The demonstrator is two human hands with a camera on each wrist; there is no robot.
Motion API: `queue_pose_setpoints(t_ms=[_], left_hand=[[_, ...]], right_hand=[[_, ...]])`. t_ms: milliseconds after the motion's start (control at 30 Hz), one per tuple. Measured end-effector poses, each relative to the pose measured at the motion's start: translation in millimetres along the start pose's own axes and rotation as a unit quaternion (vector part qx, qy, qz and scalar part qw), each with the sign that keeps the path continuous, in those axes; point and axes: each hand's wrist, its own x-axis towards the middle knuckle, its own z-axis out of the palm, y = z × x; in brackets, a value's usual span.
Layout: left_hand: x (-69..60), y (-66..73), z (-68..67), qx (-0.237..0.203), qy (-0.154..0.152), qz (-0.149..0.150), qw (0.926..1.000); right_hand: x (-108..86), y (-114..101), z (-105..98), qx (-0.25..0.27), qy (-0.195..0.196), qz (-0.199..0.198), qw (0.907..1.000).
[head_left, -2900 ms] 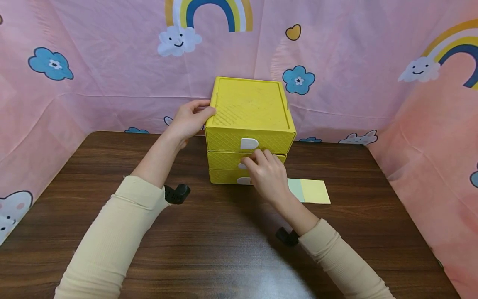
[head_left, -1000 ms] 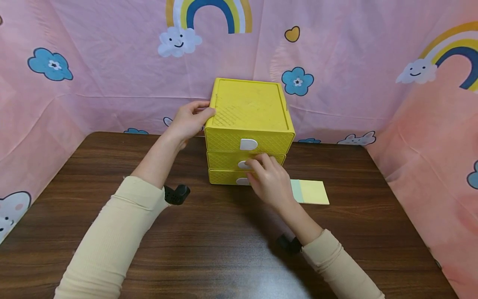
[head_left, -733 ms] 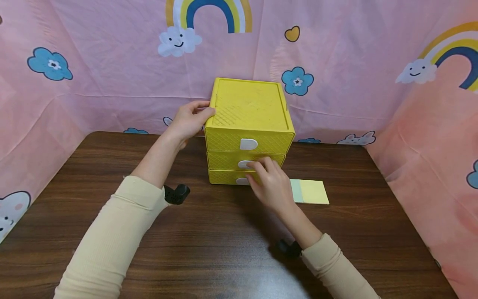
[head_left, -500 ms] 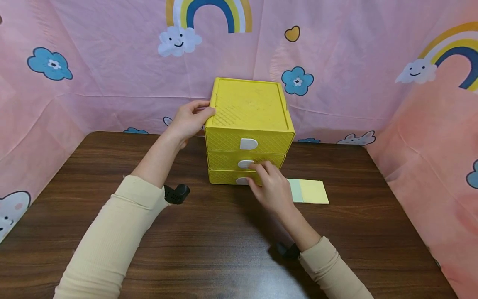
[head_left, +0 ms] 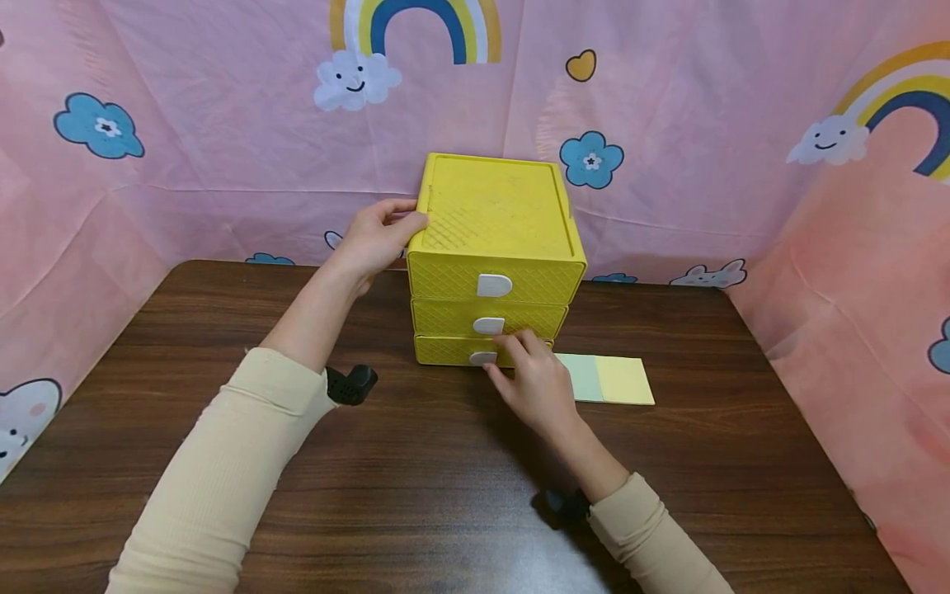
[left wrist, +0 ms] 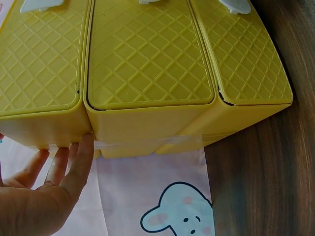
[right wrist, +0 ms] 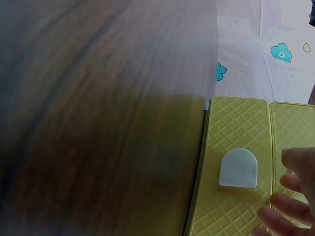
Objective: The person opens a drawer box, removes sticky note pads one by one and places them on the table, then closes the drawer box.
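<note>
Nearby, pastel paper (right grip partly blocking it), left grip against yellow drawer unit, both released.

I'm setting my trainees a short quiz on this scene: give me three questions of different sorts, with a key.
1. Count: how many white round-ended handles does the boxy yellow plastic drawer unit have?
2. True or false: the person's bare left hand is pinching the topmost handle.
3. Multiple choice: in the head view, what lies on the dark brown wooden table, just right of the unit's base?
A) a pair of scissors
B) a flat rectangular pad in pale green and yellow
C) a ceramic cup

Key:
1. Three.
2. False: it touches the unit's upper left edge.
3. B.
</note>
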Motion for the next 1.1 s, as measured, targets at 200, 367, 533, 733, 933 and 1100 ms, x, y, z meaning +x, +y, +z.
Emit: queue_pose_setpoints(t_ms=[200, 367, 533, 733, 933, 1100], left_hand=[[0.8, -0.4, 0.1, -0.008, 0.001, -0.001, 1.0], [0.5, -0.1, 0.1, -0.008, 0.002, -0.001, 1.0], [0.6, -0.1, 0.3, -0.009, 0.001, -0.001, 1.0], [0.3, -0.4, -0.2, -0.003, -0.004, 0.004, 1.0], [-0.1, 0.1, 0.0, -0.001, -0.004, 0.003, 1.0], [-0.3, 0.1, -0.3, 0.004, -0.001, 0.002, 1.0]], right_hand=[[-1.3, 1, 4, -0.009, -0.003, 0.005, 0.9999], [-1.7, 0, 7, -0.023, -0.012, 0.008, 0.9996], [-1.4, -3, 10, -0.038, -0.024, 0.01, 0.9989], [-1.2, -6, 13, -0.05, -0.028, 0.01, 0.9983], [-0.1, -7, 13, -0.057, -0.039, 0.011, 0.9975], [1.0, -8, 13, -0.059, -0.049, 0.012, 0.997]])
